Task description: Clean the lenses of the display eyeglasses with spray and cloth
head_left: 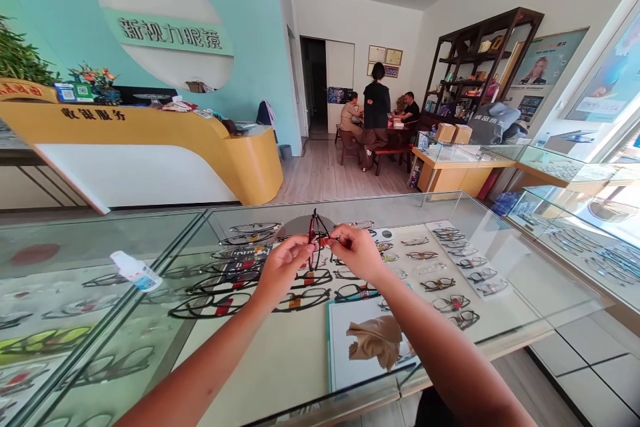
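Both my hands hold a pair of glasses (317, 235) with a dark red and black frame above the glass counter (280, 360). My left hand (284, 267) pinches the frame from the left side. My right hand (356, 251) grips it from the right, fingers curled. The glasses are turned edge-on to me, so the lenses are hard to make out. A crumpled tan cleaning cloth (376, 340) lies on a white mat (350, 367) just below my right forearm.
Under the glass lie rows of several spectacle frames (450, 260). A small white spray bottle (135, 271) lies on the counter at left. A yellow reception desk (150, 147) stands behind. Three people (376, 113) are at a table at the far end. More display cases (565, 173) line the right.
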### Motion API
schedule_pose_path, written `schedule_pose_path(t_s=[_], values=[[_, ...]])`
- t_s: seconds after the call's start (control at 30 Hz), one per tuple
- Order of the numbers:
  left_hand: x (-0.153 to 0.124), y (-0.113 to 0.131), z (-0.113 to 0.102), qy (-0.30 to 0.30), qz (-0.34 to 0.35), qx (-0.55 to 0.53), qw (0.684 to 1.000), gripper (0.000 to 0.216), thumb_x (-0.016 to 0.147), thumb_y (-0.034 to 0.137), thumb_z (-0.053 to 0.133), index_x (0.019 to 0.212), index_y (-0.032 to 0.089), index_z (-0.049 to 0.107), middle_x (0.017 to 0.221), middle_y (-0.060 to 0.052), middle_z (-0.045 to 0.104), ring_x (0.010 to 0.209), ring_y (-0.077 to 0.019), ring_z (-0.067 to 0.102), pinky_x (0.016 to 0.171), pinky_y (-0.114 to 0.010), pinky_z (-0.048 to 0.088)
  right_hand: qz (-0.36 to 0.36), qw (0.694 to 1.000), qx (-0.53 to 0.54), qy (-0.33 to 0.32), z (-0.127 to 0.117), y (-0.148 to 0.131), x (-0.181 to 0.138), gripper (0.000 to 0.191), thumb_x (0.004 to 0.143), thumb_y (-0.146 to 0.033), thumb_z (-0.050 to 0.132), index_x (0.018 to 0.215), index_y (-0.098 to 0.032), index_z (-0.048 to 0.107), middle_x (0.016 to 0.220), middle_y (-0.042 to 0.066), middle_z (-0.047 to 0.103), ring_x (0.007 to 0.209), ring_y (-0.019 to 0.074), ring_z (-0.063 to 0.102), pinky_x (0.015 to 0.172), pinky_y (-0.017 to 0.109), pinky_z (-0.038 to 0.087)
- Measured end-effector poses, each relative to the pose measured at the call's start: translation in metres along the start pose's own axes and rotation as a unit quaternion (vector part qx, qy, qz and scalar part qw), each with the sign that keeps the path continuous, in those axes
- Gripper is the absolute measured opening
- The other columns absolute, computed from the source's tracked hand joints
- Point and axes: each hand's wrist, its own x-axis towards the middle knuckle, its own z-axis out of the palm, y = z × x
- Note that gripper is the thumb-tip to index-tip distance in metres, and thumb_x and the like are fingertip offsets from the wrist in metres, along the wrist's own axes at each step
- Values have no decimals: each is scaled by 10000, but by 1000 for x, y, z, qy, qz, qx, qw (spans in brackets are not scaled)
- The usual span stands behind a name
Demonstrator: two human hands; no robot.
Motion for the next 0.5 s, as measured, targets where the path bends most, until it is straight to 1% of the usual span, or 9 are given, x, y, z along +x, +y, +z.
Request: schedule_pose_path(t_s=[0.1,0.17,0.27,0.37,0.43,0.5], values=[[4,-3,-5,7,10,17,1000,641,749,760,909,1037,201,785,1193,-122,811,975,-256,774,743,-310,602,11,998,-53,45,-9,0,1,171,969,-374,622,921,-235,708,592,-68,548,559,144,470,638,277,342],[6,-5,-8,4,20,34,999,657,764,779,887,1053,196,795,1232,-142,819,1012,-278,782,756,-323,607,17,993,-88,74,-17,-1,2,200,1017,-373,588,986,-240,735,630,-39,637,576,163,525,671,291,341],[6,-7,-9,-7,22,59,998,695,779,809,856,1101,195,811,1216,-154,841,993,-286,779,749,-337,604,28,979,-168,113,-27,-2,3,261,1099,-367,508,1129,-258,743,777,6,789,642,196,658,704,301,364],[4,-6,-6,-23,28,83,996,676,798,798,848,1109,198,826,1166,-141,851,947,-264,769,771,-344,608,20,960,-241,144,-32,-2,3,280,1137,-359,470,1204,-264,725,944,38,858,807,226,779,725,304,413],[2,-5,-3,-30,37,78,996,638,792,781,865,1071,208,830,1137,-128,850,981,-267,774,813,-349,623,-5,959,-235,157,-30,-2,2,270,1131,-341,477,1263,-255,695,1079,57,873,900,232,807,759,312,457],[0,-3,-1,-29,43,58,997,593,793,758,878,1040,222,827,1138,-119,847,1042,-277,781,853,-355,638,-33,967,-199,155,-24,-3,0,286,1115,-347,502,1344,-246,640,1218,69,861,905,223,808,788,325,496]])
